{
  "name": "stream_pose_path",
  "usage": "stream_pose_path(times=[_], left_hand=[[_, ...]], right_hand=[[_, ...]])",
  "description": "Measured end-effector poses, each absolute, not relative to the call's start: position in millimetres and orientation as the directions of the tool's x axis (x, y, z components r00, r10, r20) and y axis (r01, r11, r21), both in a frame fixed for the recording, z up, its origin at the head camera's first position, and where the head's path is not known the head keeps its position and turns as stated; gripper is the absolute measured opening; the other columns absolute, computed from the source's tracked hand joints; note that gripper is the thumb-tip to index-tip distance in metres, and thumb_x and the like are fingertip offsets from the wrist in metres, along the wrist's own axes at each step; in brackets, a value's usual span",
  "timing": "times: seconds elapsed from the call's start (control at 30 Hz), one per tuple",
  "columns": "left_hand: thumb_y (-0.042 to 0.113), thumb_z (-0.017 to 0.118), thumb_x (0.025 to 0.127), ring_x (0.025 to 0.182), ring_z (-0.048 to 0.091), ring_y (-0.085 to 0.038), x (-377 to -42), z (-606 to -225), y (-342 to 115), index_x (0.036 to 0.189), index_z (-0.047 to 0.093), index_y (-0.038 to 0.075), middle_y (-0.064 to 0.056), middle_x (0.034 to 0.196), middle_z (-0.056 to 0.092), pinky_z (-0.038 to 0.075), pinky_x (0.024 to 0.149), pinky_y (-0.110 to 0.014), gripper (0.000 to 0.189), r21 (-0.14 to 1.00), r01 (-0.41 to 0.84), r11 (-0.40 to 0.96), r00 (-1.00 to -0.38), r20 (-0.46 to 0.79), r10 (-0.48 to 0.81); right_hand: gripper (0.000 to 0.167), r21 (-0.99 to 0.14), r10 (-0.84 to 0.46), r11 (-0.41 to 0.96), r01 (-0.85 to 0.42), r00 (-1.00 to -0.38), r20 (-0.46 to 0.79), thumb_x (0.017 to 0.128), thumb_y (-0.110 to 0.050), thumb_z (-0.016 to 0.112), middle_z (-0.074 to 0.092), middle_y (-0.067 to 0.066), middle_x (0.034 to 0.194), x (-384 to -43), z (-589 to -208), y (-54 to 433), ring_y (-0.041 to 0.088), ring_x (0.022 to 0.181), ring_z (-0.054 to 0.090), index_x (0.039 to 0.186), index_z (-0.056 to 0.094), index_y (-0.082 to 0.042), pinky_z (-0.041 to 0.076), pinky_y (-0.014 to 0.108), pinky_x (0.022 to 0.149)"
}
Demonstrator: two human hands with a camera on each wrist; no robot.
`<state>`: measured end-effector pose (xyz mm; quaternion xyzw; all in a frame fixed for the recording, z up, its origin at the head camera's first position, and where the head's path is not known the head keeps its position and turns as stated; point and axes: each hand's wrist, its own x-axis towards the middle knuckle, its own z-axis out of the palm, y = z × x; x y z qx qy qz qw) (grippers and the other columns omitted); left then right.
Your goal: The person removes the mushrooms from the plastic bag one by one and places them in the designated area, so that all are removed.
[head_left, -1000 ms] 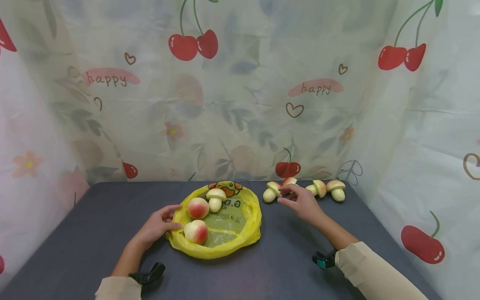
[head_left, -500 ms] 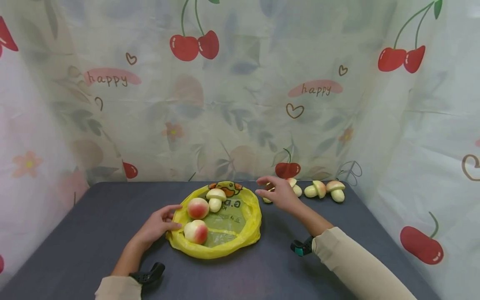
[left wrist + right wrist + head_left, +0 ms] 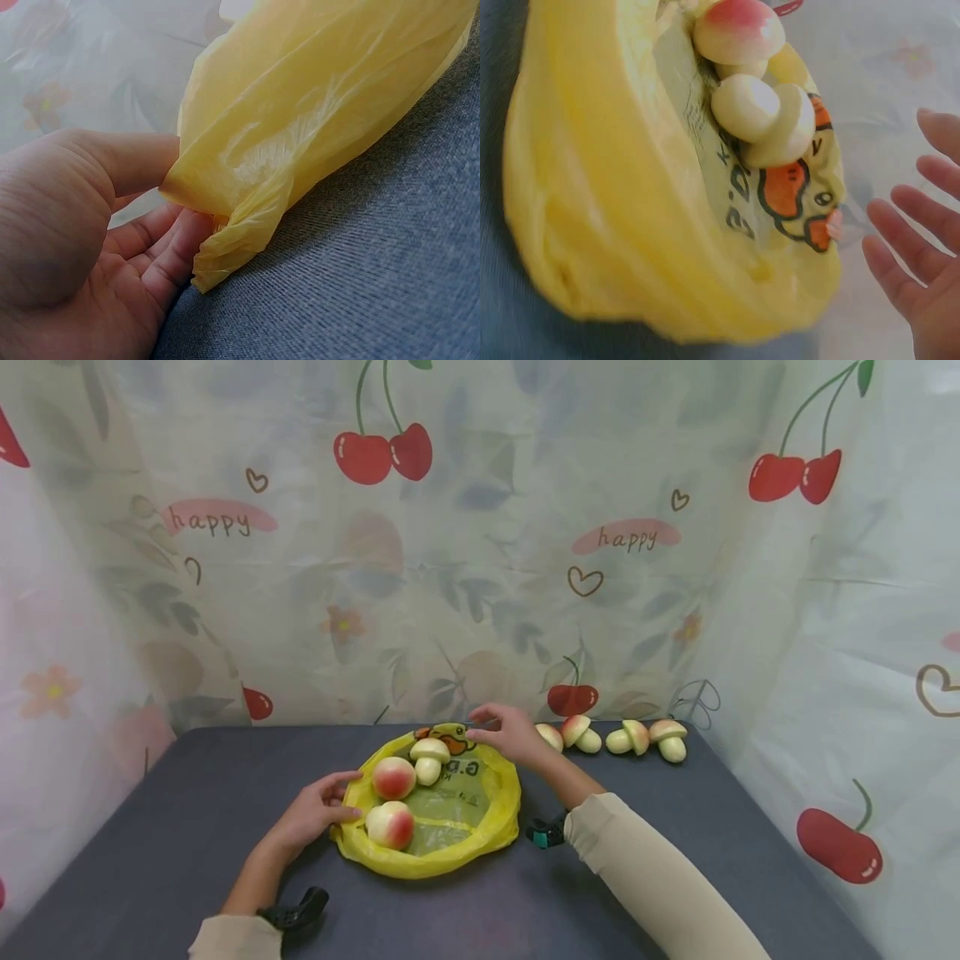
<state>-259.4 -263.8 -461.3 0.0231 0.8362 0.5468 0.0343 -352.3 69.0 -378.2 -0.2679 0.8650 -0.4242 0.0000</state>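
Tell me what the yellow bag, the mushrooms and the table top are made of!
The bag looks like thin, slightly shiny plastic: it's crinkled, with pale gleaming creases. The mushrooms seem smooth and softly glossy, with small pale highlights; maybe foam or plastic, I can't tell which. The table top looks like dull cloth, since fine woven lines show, though a textured sheet could look similar.

Soft, even light fills the head view, brighter on the side curtains (image 3: pixel 847 668) than on the back curtain (image 3: pixel 480 635), with faint shadows on the dark tabletop (image 3: pixel 480 914). In the left wrist view, pale glints streak the creased yellow bag (image 3: pixel 292 97) above a soft shadow. The right wrist view looks hazier, blurred along the yellow bag's near side, its background washed pale.
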Motion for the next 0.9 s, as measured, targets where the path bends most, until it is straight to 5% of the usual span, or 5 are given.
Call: stream_pose_path(times=[0.63, 0.9], left_hand=[[0.007, 0.072, 0.087, 0.084, 0.056, -0.024, -245, -436, -252, 0.139, 0.046, -0.005, -0.02, 0.106, 0.059, 0.048, 0.073, -0.031, 0.059, 0.913, -0.004, 0.409, -0.996, -0.041, 0.083], [0.017, 0.075, 0.085, 0.086, 0.056, -0.023, -258, -460, -262, 0.141, 0.046, 0.001, -0.015, 0.109, 0.061, 0.048, 0.074, -0.03, 0.065, 0.91, 0.001, 0.415, -0.997, -0.034, 0.076]], right_hand=[[0.037, -0.776, -0.457, 0.531, -0.339, -0.886, 0.075, 0.092, -0.031, 0.069, 0.066, 0.006, 0.111, -369, -408, 24, 0.024, 0.101, 0.06, 0.12, 0.065, -0.008, 0.05, 0.036, 0.08], [0.033, -0.797, -0.393, 0.523, -0.302, -0.915, 0.089, 0.092, -0.03, 0.068, 0.066, 0.005, 0.112, -364, -416, 10, 0.025, 0.106, 0.06, 0.117, 0.066, -0.009, 0.049, 0.036, 0.082]])
